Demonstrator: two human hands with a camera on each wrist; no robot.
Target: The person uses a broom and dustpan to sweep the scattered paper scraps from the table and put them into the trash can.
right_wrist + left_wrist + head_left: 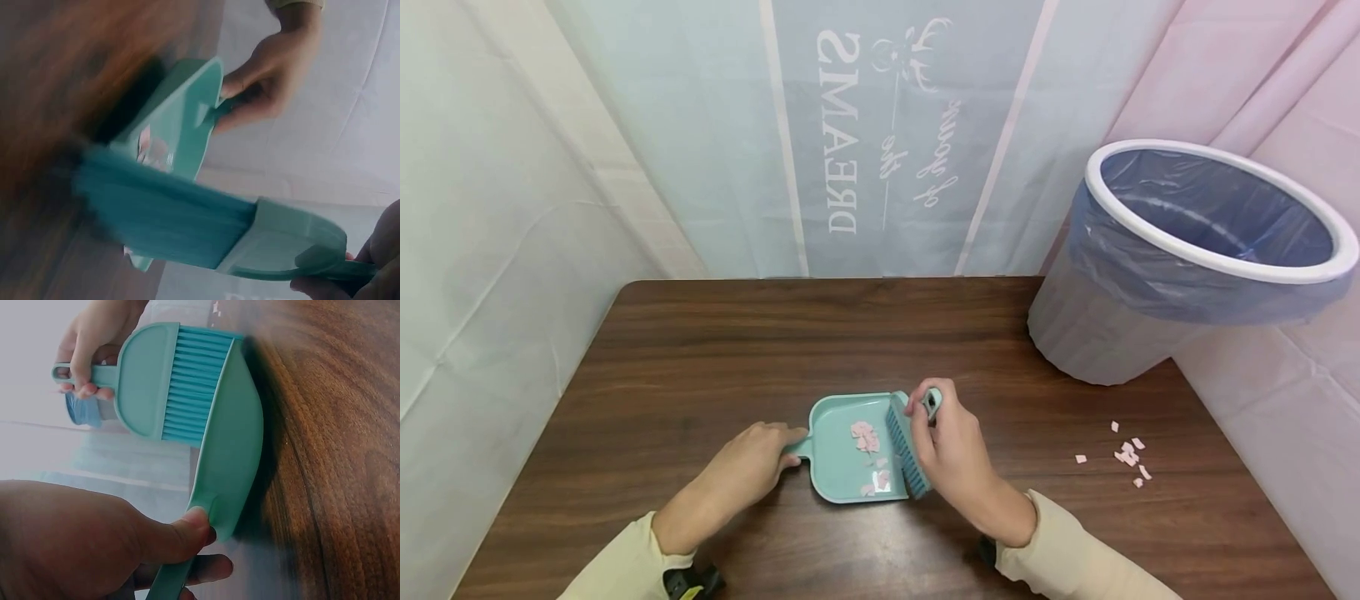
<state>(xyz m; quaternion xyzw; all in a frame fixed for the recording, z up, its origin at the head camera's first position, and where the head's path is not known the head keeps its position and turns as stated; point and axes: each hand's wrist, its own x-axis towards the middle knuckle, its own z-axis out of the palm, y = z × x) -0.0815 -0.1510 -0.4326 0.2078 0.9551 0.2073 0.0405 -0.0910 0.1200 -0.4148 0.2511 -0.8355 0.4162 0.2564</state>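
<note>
A brush (149,381) is held in the right grip (957,446), its bristles (905,451) set just leftward across the mouth of a dustpan (837,462) pinched by the left grip (752,462).

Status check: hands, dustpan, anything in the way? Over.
Left hand gripping teal dustpan; right hand holding teal hand brush at pan's open edge. Pink scraps in dustpan, loose scraps on table. No obstruction seen between brush and dustpan.
</note>
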